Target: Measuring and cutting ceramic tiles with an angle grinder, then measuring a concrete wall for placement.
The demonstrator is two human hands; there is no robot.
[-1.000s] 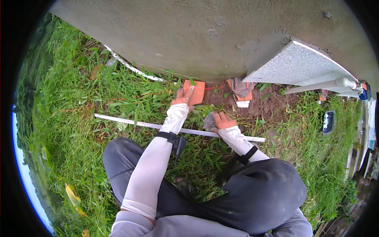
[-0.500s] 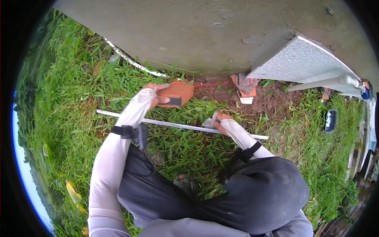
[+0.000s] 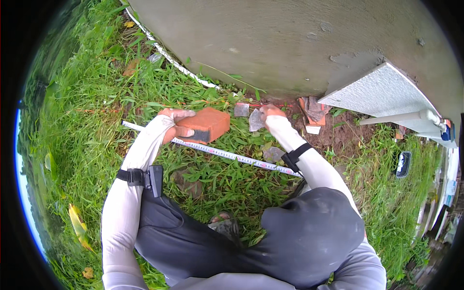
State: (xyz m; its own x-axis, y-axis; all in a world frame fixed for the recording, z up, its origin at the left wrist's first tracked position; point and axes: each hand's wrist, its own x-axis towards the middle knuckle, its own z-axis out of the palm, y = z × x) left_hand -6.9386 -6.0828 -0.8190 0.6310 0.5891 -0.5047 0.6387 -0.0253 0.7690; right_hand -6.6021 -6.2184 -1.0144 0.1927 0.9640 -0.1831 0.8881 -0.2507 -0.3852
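Note:
My left hand [image 3: 179,126] is closed round the left end of a red-orange brick [image 3: 212,122] with a dark patch on its near side. The brick is held over the grass. Close to the foot of the wall, my right hand [image 3: 271,111] grips a thin, flat grey fragment [image 3: 256,120] with an uneven outline. Beside that fragment lies another squarish grey piece [image 3: 241,109]. A white measuring tape [image 3: 227,154] with printed markings stretches across the grass below both hands, and a third grey piece [image 3: 273,154] rests just above it.
A grey rendered wall [image 3: 270,43] rises ahead, with a white pipe [image 3: 174,63] along its foot at left. Broken brick pieces [image 3: 311,112] sit on bare soil. To the right lean a pale panel [image 3: 386,92] and a white pipe [image 3: 396,117]; a dark-rimmed oval object [image 3: 403,164] lies in grass.
My right hand has moved up toward the wall with the grey fragment. My left hand has shifted slightly left and down with the brick. The squarish grey piece now shows, and the view has shifted.

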